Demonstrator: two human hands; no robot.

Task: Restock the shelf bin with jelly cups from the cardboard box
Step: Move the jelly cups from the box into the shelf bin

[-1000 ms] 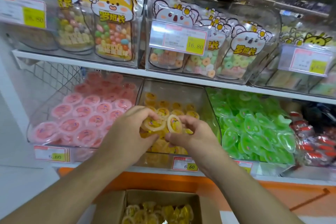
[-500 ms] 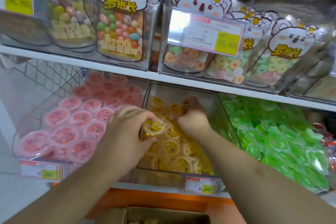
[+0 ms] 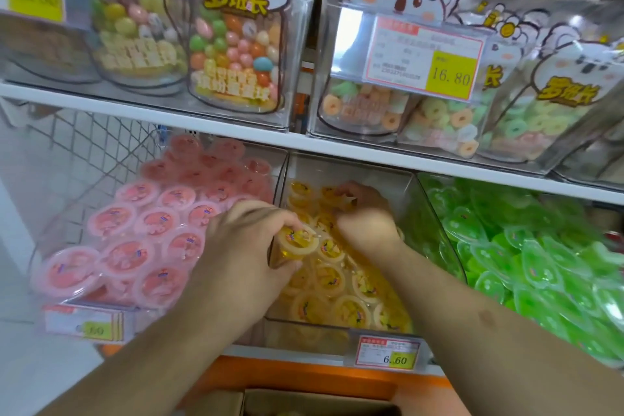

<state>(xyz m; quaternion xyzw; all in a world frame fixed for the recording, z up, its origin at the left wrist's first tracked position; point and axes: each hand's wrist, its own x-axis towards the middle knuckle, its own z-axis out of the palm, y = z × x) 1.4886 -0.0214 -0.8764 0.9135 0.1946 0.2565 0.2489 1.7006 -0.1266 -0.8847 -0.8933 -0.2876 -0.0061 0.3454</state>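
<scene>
The clear shelf bin (image 3: 314,331) in the middle of the lower shelf holds several yellow jelly cups (image 3: 351,311) in rows. My left hand (image 3: 243,246) grips one yellow jelly cup (image 3: 299,241) upright over the bin's left side. My right hand (image 3: 368,219) reaches deep into the bin, its fingers curled round another yellow cup (image 3: 332,195) at the back row. Only the top edge of the cardboard box (image 3: 304,402) shows at the bottom of the view, below my forearms.
A bin of pink jelly cups (image 3: 152,240) stands to the left and a bin of green ones (image 3: 523,246) to the right. The white upper shelf (image 3: 236,132) with candy jars hangs low over the bins. A price tag (image 3: 388,351) sits on the front.
Both hands moved from in front of the bin into it. The right hand carried its cup to the back row; the left hand still holds its cup. The view came closer.
</scene>
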